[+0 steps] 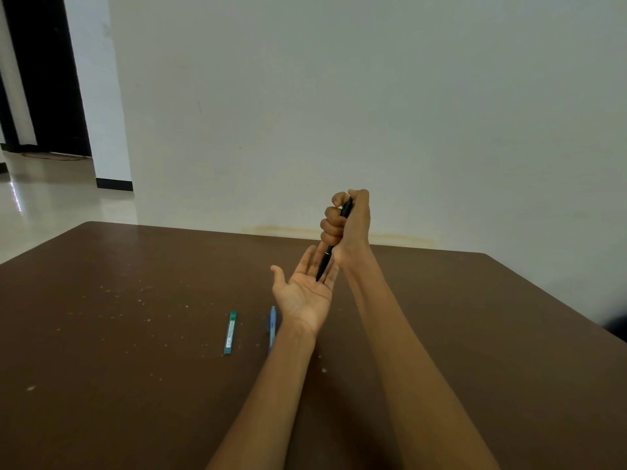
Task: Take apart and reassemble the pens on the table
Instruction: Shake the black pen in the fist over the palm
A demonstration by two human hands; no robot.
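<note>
Right hand (346,225) fisted round black pen (325,262), tip over flat left hand (305,293): tap gently, palm level.

Dim, soft light; glare on floor (20,198); wide-angle bending at edges.

Two pens (230,333) (272,327) side by side on table (101,334)

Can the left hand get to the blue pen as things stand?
Probably yes. The left hand is open, palm up, holding nothing; only the tip of the black pen in the right hand is at its fingers. The blue pen lies on the table beside that wrist, partly hidden by it.
</note>
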